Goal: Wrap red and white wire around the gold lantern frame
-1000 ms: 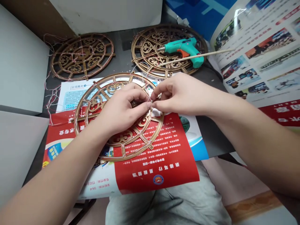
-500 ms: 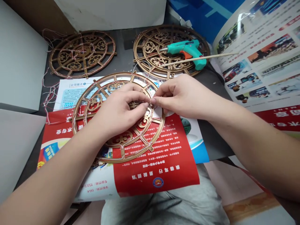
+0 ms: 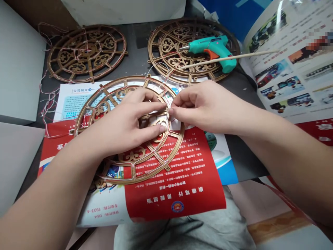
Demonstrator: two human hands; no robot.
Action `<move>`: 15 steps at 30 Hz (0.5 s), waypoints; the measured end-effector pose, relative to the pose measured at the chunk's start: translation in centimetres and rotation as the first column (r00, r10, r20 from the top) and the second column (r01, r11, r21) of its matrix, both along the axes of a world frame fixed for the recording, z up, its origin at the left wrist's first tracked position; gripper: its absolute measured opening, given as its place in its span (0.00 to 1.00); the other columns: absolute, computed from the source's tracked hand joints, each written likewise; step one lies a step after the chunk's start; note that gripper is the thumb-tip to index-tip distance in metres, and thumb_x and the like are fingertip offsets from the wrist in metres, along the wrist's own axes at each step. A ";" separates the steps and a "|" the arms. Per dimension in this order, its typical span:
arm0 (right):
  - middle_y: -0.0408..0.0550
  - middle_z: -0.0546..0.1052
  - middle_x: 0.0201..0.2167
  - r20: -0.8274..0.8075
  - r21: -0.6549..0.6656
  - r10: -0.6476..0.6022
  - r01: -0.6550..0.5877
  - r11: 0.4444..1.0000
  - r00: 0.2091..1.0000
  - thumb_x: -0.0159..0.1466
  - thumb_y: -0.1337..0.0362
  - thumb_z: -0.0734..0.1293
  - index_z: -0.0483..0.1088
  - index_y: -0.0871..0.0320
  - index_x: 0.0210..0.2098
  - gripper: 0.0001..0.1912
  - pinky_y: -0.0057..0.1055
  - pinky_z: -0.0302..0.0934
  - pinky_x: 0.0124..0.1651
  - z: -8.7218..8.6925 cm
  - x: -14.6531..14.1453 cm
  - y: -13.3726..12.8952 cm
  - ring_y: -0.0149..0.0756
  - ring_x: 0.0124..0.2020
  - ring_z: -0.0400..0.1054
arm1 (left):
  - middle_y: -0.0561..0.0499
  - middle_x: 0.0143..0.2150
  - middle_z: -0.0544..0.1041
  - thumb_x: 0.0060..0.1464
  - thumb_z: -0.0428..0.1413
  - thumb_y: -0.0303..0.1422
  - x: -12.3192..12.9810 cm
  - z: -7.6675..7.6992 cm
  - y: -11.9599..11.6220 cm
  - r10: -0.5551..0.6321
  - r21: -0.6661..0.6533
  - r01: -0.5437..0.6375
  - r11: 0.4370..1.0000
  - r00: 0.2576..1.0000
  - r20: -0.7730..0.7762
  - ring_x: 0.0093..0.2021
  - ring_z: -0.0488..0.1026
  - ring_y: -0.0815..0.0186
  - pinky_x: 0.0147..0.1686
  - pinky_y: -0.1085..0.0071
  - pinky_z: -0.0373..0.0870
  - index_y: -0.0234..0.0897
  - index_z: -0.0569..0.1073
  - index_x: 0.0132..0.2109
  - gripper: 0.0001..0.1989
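Note:
A round bronze openwork frame (image 3: 133, 170) with thin wires along its rings lies on red and white printed sheets (image 3: 177, 187). My left hand (image 3: 132, 121) rests over its middle, thumb and index finger spread apart, fingertips touching the inner ring. At the ring's right side my right hand (image 3: 195, 106) is closed in a pinch, thumb against the curled fingers. A thin wire runs close to those fingertips; what exactly they hold is too small to make out.
Two more round frames lie behind, one at the left (image 3: 91, 71) with loose wires (image 3: 49, 104), one at the right (image 3: 153, 52) under a teal glue gun (image 3: 208, 45) and a thin stick (image 3: 249, 55). A curved printed sheet (image 3: 291, 80) stands at right.
My left thumb and index finger have spread apart, the thumb lower on the frame. My right hand remains pinched near the same spot. The view has shifted slightly.

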State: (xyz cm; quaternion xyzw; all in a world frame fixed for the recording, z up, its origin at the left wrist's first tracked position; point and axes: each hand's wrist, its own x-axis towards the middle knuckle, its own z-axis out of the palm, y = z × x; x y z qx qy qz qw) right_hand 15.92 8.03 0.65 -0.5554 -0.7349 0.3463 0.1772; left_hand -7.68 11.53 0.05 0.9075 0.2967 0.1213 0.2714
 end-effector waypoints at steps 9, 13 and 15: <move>0.44 0.79 0.27 0.044 0.019 -0.004 0.003 1.000 0.999 0.68 0.60 0.68 0.78 0.56 0.34 0.10 0.33 0.57 0.30 0.3 -0.4 -0.5 0.33 0.28 0.71 | 0.46 0.61 0.70 0.63 0.63 0.43 -0.1 -0.2 0.0 0.032 -0.019 -0.032 0.999 0.999 0.000 0.65 0.68 0.52 0.68 0.56 0.66 0.47 0.80 0.58 0.19; 0.45 0.79 0.28 0.043 -0.029 -0.004 0.005 1.000 0.999 0.69 0.59 0.67 0.78 0.56 0.35 0.10 0.32 0.58 0.30 0.3 -0.4 -0.5 0.34 0.29 0.71 | 0.46 0.60 0.71 0.62 0.63 0.44 -0.1 -0.3 0.0 0.036 -0.020 -0.036 0.999 0.999 0.005 0.65 0.69 0.52 0.68 0.55 0.65 0.48 0.80 0.58 0.19; 0.45 0.80 0.29 0.038 -0.051 0.002 0.000 0.999 0.999 0.69 0.58 0.66 0.78 0.56 0.36 0.11 0.32 0.58 0.31 0.1 -0.4 -0.5 0.35 0.30 0.71 | 0.45 0.61 0.71 0.62 0.63 0.44 -0.2 -0.3 0.0 0.038 -0.022 -0.038 0.999 0.999 -0.002 0.65 0.68 0.51 0.68 0.55 0.65 0.48 0.80 0.59 0.20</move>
